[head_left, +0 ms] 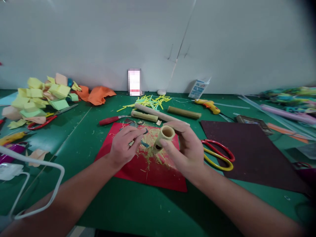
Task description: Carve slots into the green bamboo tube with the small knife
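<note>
My right hand (185, 144) holds a short hollow bamboo tube (165, 135) tilted, its open end facing me, above a red sheet (163, 176) strewn with pale shavings. My left hand (125, 144) is closed in a pinch just left of the tube, gripping a small tool with a bluish tip (144, 143) that I cannot name. The tool's tip points toward the lower part of the tube.
Behind the red sheet lie several bamboo sticks (184, 113), a red-handled knife (110, 120) and yellow strips (151, 100). Red-and-yellow scissors (218, 156) rest by a dark sheet (249, 151). A glue gun (208, 105), paper pile (41, 97), orange cloth (97, 94), white cable (37, 184).
</note>
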